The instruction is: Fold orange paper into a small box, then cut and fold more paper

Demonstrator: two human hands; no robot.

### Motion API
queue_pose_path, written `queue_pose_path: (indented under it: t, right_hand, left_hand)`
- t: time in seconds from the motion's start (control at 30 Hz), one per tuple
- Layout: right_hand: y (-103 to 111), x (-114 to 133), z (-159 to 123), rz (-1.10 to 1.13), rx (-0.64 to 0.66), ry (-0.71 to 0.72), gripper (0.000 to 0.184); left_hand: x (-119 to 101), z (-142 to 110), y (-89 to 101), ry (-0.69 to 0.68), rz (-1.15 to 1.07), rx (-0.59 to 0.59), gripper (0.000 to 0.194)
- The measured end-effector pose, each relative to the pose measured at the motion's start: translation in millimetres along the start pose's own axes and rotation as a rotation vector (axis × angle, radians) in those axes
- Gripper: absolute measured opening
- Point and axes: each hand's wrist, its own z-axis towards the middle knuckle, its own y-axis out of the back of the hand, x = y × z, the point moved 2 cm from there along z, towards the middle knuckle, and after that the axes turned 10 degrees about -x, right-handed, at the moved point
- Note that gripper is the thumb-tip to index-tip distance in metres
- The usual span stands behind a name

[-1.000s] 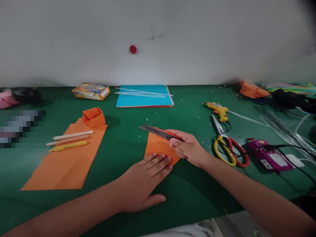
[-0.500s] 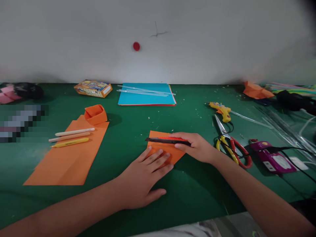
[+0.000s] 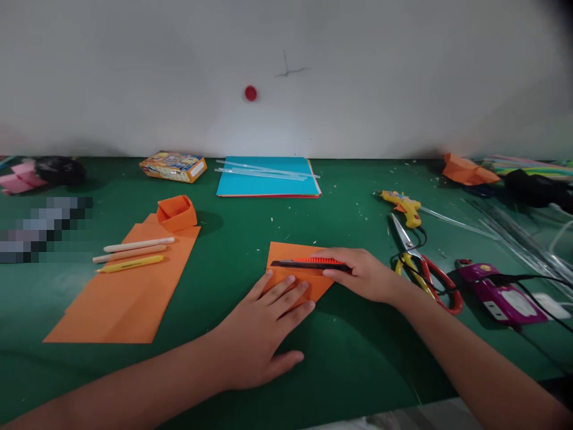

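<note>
A small sheet of orange paper (image 3: 277, 251) lies on the green table in front of me. My left hand (image 3: 271, 322) rests flat on its lower part, with the fingers spread. Across the paper lies an orange and black utility knife (image 3: 304, 264), its thin dark end pointing left. My right hand (image 3: 358, 272) grips the other end of the knife between thumb and fingers, at the right side of the sheet. Part of the paper is hidden under my left fingers.
At left, larger orange sheets (image 3: 120, 304) carry several pen-like sticks (image 3: 134, 254) and a folded orange paper piece (image 3: 176, 214). Blue paper (image 3: 268, 186) and a small box (image 3: 173, 166) stand behind. Scissors (image 3: 423, 266), a yellow glue gun (image 3: 403, 206) and a purple power strip (image 3: 501, 292) lie right.
My right hand has slid slightly rightward with the utility knife, so its tip now sits inside the paper's left edge. My left hand stays on the paper. The view has tilted slightly up.
</note>
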Motion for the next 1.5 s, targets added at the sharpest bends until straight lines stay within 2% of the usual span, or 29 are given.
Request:
queue_pose_path:
  t: [0.27,0.47,0.8,1.13,1.5]
  right_hand:
    - [-5.1,1.9,0.2,-0.060,0.036,0.029,0.037]
    - [-5.1,4.1,0.4,-0.110,0.063,0.051,0.038]
    - [-4.6,5.8,0.5,-0.135,0.065,0.072,0.036]
    - [-5.2,3.7,-1.4,-0.131,0.055,0.113,0.037]
    - [-4.2,9.4,-2.3,-0.176,0.109,0.183,0.043]
  left_hand:
    - [0.3,-2.0,-3.3,0.000,0.040,-0.020,0.070]
    - [-2.7,1.4,1.4,0.015,0.055,0.044,0.069]
    - [-3.0,3.5,3.8,0.028,0.055,0.059,0.067]
    - [-1.8,1.3,1.6,0.044,0.001,0.039,0.066]
    - [-0.8,0.9,4.0,0.028,0.005,-0.030,0.066]
